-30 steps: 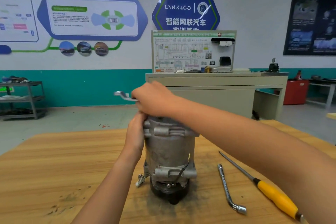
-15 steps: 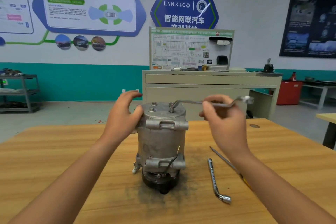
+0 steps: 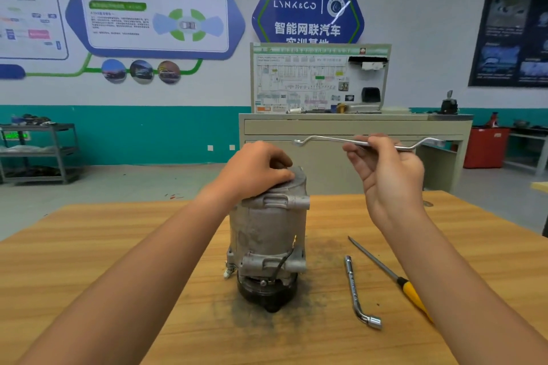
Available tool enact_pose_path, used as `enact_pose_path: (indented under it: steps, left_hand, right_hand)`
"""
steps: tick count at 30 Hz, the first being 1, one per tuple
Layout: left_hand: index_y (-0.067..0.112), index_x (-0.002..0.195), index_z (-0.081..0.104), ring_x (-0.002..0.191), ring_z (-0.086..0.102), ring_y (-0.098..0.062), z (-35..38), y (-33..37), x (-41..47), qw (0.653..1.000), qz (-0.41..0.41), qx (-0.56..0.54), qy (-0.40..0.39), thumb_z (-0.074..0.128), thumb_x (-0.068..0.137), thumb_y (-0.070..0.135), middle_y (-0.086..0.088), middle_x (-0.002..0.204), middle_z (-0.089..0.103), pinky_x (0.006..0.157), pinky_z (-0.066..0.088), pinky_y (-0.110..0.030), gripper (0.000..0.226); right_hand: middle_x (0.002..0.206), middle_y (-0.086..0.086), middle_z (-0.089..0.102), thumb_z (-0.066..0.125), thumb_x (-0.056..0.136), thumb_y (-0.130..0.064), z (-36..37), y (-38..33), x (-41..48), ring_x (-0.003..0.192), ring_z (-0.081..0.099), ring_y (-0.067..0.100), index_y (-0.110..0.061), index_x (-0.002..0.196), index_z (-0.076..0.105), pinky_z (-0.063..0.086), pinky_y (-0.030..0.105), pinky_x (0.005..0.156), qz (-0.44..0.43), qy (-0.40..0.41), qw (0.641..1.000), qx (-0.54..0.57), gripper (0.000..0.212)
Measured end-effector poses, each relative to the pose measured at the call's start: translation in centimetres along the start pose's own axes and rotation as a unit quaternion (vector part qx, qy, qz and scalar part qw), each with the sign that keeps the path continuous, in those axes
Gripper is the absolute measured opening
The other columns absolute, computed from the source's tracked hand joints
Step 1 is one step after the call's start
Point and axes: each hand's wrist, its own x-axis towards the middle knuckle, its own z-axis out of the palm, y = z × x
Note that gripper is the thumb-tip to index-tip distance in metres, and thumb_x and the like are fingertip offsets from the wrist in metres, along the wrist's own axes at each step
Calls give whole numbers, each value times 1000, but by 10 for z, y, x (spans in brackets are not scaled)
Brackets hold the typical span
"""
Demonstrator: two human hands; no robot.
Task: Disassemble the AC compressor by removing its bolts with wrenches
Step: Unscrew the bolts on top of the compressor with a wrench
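Wooden table (image 3: 118,246), with the compressor (image 3: 267,231) standing upright on it. A moment ago the wrench (image 3: 326,139) sat on a top bolt; now the right hand (image 3: 388,175) pinches it up in the air. Maybe that bolt is loose. The left hand (image 3: 255,172) lies on the compressor's top, fingers bent; I cannot tell if they hold a bolt.

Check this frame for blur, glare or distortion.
Head view: even light, no hard shadows; a glare streak crosses the Lynk & Co sign; the dark poster at the right edge leans and blurs; AC compressor and ring wrench read clearly.
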Motion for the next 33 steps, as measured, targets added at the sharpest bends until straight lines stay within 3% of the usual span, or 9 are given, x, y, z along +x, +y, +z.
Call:
enact_pose_path:
  steps: [3,9,14,18,21,24,28,30,33]
  left_hand:
    - [13,105,71,73,56,8,-6,-4,-1,998,-1,-55,18,73,80,22,8,89,66,66,42,0,26]
    - [12,101,72,72,56,13,-6,-7,1,995,12,-96,4,72,81,18,12,83,65,67,42,1,21]
    - [31,80,65,63,58,14,-25,-3,17,956,-43,-231,177,68,84,15,15,78,64,64,46,-2,17]
    - [33,80,64,67,62,7,-55,-27,2,953,-44,-180,239,69,84,13,18,76,64,58,45,-3,21]
    - [21,99,68,68,60,10,-51,-90,-45,963,-131,-120,203,68,84,12,15,83,64,55,43,-4,18]
    - [9,107,69,81,58,-7,-27,-164,-110,961,-258,8,95,66,85,9,-3,100,69,71,43,-16,22]
    - [11,94,74,80,59,-13,-3,-230,-180,948,-292,124,-12,68,83,5,-6,101,71,74,43,-24,14]
    - [16,83,75,77,59,-9,3,-244,-196,954,-281,108,-4,71,79,2,-1,95,71,73,43,-24,15]
    - [31,74,67,73,53,6,5,-251,-201,954,-294,51,33,74,76,1,12,84,65,68,37,-13,31]
  right_hand:
    - [63,3,66,47,90,2,-10,-4,2,61,67,15,-5,72,55,54,20,61,-6,12,1000,20,21]
    - [68,7,65,47,91,0,-25,2,2,62,68,16,-5,74,55,55,21,61,29,20,999,5,19]
    - [74,10,62,47,91,2,-23,8,3,60,67,16,-5,75,53,57,22,64,47,21,998,24,18]
    - [70,9,65,48,89,2,-23,10,2,62,68,17,-4,76,54,55,21,60,60,16,997,38,16]
    - [64,7,66,49,89,3,-19,15,-1,62,68,18,-3,75,55,54,21,59,77,1,996,36,16]
    - [62,7,67,49,88,3,-10,22,-4,63,69,18,-1,72,57,54,20,59,94,-27,995,20,18]
    - [66,7,65,50,89,3,5,32,-10,62,68,16,0,74,57,56,20,62,90,-67,993,-21,16]
    - [67,5,66,51,89,2,11,37,-14,64,69,15,-3,78,56,56,20,64,78,-75,993,-46,13]
    - [62,0,68,53,88,1,18,42,-18,66,69,15,-7,79,56,55,17,61,56,-81,992,-80,13]
